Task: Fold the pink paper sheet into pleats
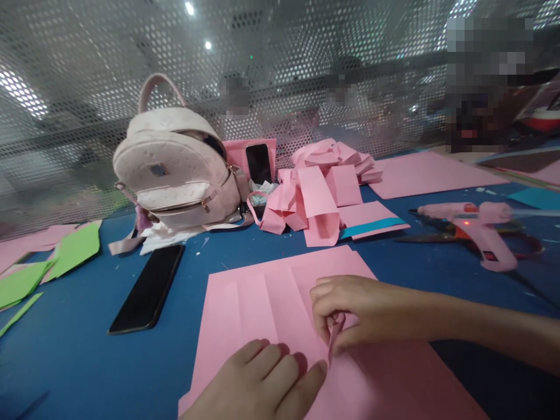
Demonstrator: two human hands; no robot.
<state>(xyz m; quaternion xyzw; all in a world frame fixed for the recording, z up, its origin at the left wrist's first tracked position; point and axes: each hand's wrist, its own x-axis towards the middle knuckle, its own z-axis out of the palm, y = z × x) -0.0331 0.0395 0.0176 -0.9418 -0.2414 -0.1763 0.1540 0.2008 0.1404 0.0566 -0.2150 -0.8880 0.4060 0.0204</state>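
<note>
A large pink paper sheet [254, 297] with several parallel creases lies in front of me on the blue table. My right hand [350, 306] pinches a small raised fold of pink paper [335, 333] between thumb and fingers. My left hand [262, 385] rests on the sheet with its fingers curled under and holds it down. Its thumb reaches to the foot of that fold. The fingertips of the left hand are hidden beneath it.
A pale backpack [179, 157] stands behind a black phone [149, 289]. Folded pink paper strips [317, 195] are piled at the back. A pink glue gun [481, 224] with a lit red light lies right. Green paper pieces [76, 251] lie left. A perforated metal screen [280, 70] rises behind.
</note>
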